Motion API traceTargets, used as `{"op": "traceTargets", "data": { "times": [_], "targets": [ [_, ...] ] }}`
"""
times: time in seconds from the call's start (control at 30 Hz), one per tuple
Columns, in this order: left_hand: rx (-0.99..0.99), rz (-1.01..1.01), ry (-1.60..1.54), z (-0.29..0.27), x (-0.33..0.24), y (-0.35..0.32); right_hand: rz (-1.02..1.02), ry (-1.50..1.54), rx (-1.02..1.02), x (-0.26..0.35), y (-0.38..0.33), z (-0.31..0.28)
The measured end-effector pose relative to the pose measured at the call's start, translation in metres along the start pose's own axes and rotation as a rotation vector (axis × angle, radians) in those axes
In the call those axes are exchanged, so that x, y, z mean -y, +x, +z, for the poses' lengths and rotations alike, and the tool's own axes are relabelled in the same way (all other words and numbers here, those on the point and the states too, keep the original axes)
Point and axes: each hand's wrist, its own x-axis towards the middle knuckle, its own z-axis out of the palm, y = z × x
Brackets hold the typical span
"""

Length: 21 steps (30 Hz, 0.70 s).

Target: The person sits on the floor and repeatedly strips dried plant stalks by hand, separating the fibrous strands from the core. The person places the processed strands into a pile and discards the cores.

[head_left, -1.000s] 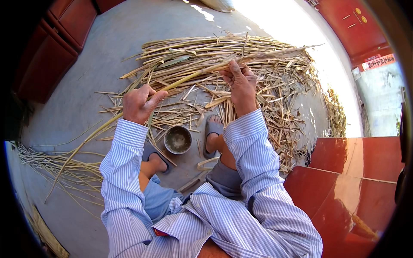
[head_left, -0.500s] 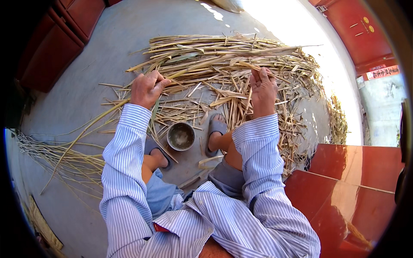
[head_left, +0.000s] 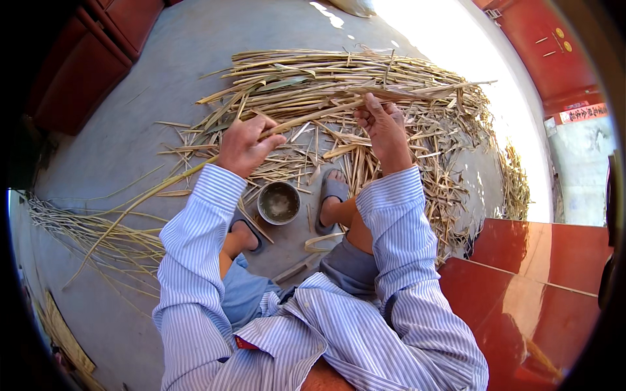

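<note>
One long reed stalk (head_left: 319,115) slants from the floor at the left, up through my left hand and on to the right. My left hand (head_left: 245,144) is closed round this stalk, its thumb and forefinger lying along it. Farther up, my right hand (head_left: 385,130) pinches the stalk between thumb and fingers, where a dry brown leaf sheath (head_left: 417,93) clings to it. Behind both hands lies a thick bundle of stalks (head_left: 293,65). Loose peeled husks (head_left: 365,159) are strewn below it. A metal bowl (head_left: 279,203) with cloudy contents stands between my feet.
Thin bare stalks (head_left: 98,234) spread over the floor at the left. A shiny red panelled surface (head_left: 515,287) stands close by my right side. Dark red furniture (head_left: 78,72) is at the far left, and red doors (head_left: 544,49) at the far right.
My right hand has shifted left onto the stalk, and the pale husk strip it held is no longer seen in it. My left hand has moved slightly right and nearer.
</note>
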Motion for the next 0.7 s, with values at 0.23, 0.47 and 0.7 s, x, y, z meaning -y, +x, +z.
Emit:
{"op": "traceTargets", "data": {
  "times": [0.23,0.47,0.7],
  "targets": [
    [-0.354,0.188,0.051,0.023,0.0,-0.001,-0.121,0.014,0.013,0.003,-0.007,0.023],
    [-0.459,0.258,0.13,0.003,0.001,0.0,-0.121,0.01,-0.014,0.002,-0.002,0.008],
    [-0.501,0.474,0.276,-0.011,-0.002,0.005,-0.02,-0.023,-0.086,0.003,-0.005,0.017]
  ]
}}
